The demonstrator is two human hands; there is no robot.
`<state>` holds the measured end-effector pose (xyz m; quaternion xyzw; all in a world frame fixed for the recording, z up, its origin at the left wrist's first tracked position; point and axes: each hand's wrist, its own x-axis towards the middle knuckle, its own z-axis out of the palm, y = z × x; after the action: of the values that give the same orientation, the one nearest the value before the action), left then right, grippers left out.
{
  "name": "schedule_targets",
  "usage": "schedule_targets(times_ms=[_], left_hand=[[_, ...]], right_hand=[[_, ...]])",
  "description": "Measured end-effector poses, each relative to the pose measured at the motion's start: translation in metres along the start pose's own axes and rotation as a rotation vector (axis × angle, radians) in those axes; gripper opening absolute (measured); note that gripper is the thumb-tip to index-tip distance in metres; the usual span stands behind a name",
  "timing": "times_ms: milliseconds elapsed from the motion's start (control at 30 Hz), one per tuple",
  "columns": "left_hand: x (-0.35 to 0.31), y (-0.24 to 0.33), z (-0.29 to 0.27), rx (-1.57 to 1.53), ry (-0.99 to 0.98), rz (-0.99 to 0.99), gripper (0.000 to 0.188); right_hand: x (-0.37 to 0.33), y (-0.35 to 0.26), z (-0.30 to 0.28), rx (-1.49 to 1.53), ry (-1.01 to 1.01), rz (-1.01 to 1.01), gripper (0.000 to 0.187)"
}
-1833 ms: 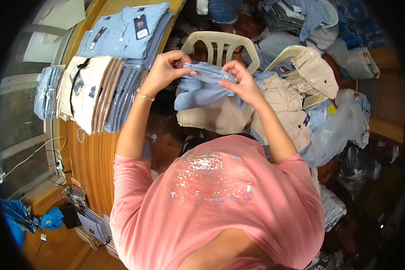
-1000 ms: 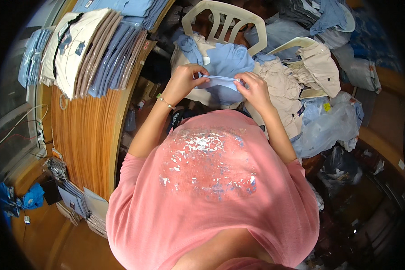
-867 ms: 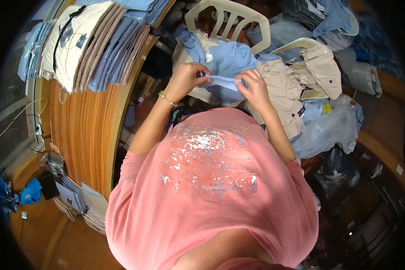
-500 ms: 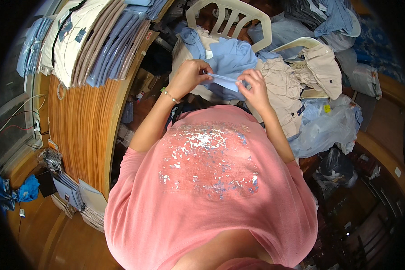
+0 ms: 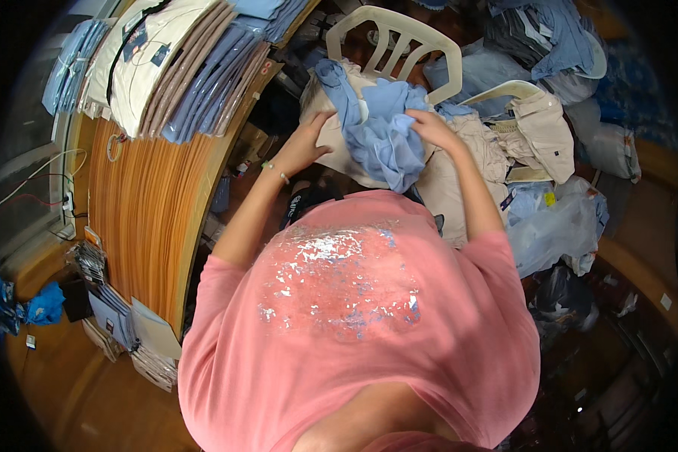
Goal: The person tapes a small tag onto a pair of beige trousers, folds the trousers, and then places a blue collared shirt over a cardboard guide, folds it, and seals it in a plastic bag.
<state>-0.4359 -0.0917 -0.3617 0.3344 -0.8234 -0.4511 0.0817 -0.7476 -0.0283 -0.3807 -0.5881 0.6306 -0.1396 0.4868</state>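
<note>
Both hands are on a light-blue shirt (image 5: 384,139) bunched on top of a beige garment pile (image 5: 459,173) heaped on the seat of a white plastic chair (image 5: 399,38).

Left hand (image 5: 309,143) sits at the shirt's left edge, fingers spread and pressing onto cloth; can't tell if it's really pinching fabric or just resting on the beige piece underneath. Right hand (image 5: 429,126) is at the shirt's upper right, fingers curled into a fold, looks like it's gripping a bit of blue cloth there.

Between the two hands the shirt hangs in loose crumpled folds, drooping toward the person's pink t-shirt (image 5: 354,301). Just right of the right hand: more beige clothes & clear plastic bags (image 5: 557,226). Well left of the left hand: a wooden table (image 5: 143,203) w/ folded shirt stacks (image 5: 181,68).

Handling, my guess: thin woven cotton, very light, fully limp, no stiffness except maybe collar & button placket. Not fragile, not slippery, but snags & drags neighbouring pieces. Best hold prob. at the shoulders or collar seam, one hand each side, so it falls open flat instead of twisting.
</note>
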Motion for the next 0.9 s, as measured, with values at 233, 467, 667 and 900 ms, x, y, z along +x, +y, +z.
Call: schedule_targets(times_ms=[233, 467, 667, 900], left_hand=[[0.05, -0.079, 0.092, 0.377, -0.083, -0.249, 0.105], [0.108, -0.081, 0.047, -0.319, -0.426, 0.137, 0.016], [0.164, 0.079, -0.129, -0.057, 0.51, 0.332, 0.021], [0.092, 0.164, -0.157, 0.408, 1.382, 0.905, 0.017]], right_hand=[[-0.158, -0.092, -0.09, 0.223, 0.074, -0.218, 0.019], [-0.247, -0.083, -0.149, 0.231, 0.634, -0.12, 0.017], [-0.281, -0.009, -0.243, -0.217, 1.383, 0.028, 0.018], [-0.255, -0.116, -0.16, -0.142, 2.1, -1.015, 0.03]])
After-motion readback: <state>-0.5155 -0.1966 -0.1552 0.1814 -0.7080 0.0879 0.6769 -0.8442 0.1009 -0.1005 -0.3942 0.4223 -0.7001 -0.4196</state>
